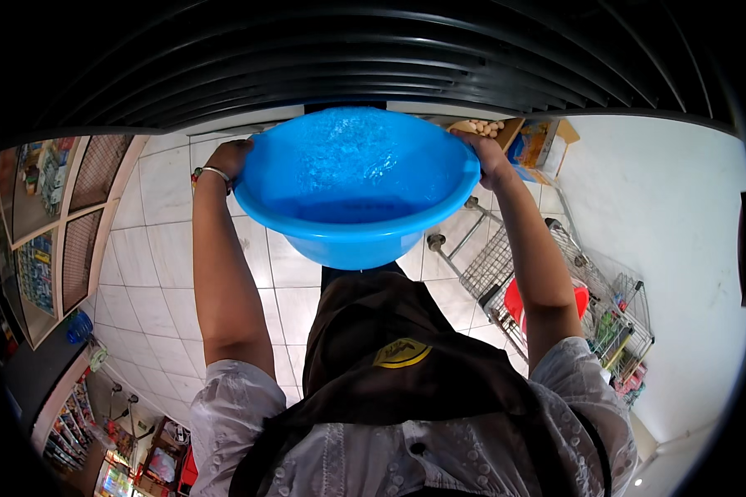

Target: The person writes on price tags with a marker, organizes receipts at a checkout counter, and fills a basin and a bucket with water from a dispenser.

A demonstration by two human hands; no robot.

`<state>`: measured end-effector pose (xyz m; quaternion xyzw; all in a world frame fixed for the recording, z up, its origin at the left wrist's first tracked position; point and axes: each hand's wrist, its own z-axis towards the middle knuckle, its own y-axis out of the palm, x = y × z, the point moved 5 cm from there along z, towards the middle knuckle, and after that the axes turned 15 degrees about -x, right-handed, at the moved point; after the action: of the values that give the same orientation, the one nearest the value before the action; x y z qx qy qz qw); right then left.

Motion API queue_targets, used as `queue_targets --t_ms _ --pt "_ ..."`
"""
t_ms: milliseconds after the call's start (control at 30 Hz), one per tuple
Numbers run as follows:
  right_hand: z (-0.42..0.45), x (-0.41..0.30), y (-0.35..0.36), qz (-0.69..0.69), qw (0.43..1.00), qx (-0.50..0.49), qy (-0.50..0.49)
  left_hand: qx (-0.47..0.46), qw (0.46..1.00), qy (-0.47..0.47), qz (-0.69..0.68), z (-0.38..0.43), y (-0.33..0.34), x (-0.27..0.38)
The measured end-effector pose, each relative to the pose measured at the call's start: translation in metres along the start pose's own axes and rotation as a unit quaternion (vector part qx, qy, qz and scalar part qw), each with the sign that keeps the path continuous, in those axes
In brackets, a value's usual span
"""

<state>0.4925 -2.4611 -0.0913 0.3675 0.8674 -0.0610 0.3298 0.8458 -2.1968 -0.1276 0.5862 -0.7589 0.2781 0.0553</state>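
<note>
A blue plastic basin (348,235) is held up in front of me, tilted so that its inside shows. Clear, rippled water (354,149) lies in it, and a drop hangs beneath its underside. My left hand (229,160) grips the rim at the left side, with a metal bangle on the wrist. At the right side, my right hand (486,158) has the rim in its grasp. The basin's far edge is close below a dark slatted panel (373,68).
Wire shopping carts (488,255), one with a red item inside, stand at the right by a white wall (659,248). Eggs (486,128) and an opened cardboard box (556,152) are beyond my right hand. Framed mesh panels (82,258) line the left over the tiled floor (168,248).
</note>
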Motion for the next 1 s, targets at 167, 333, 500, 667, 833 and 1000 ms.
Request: queue_targets --t_ms 167,333,500,667,833,1000 --pt "0.002 -0.002 -0.004 0.008 1.0 -0.004 0.015 0.026 0.996 0.036 -0.079 -0.003 0.001 -0.002" --pt "0.002 -0.005 -0.009 -0.023 0.998 -0.052 0.04 0.015 0.954 0.005 -0.3 -0.013 0.004 -0.01" --pt "0.016 -0.001 -0.016 0.031 0.998 -0.04 0.027 0.017 0.857 0.116 -0.502 -0.018 0.007 -0.003" --pt "0.022 -0.006 -0.011 0.056 0.995 -0.075 0.023 0.026 0.761 0.155 -0.63 -0.001 0.012 -0.023" --pt "0.022 -0.017 -0.013 0.109 0.991 -0.071 0.019 -0.03 0.689 0.195 -0.698 -0.01 0.015 -0.004" --pt "0.028 -0.018 -0.014 0.221 0.975 -0.002 0.014 0.022 0.663 0.212 -0.718 0.007 0.011 -0.025"
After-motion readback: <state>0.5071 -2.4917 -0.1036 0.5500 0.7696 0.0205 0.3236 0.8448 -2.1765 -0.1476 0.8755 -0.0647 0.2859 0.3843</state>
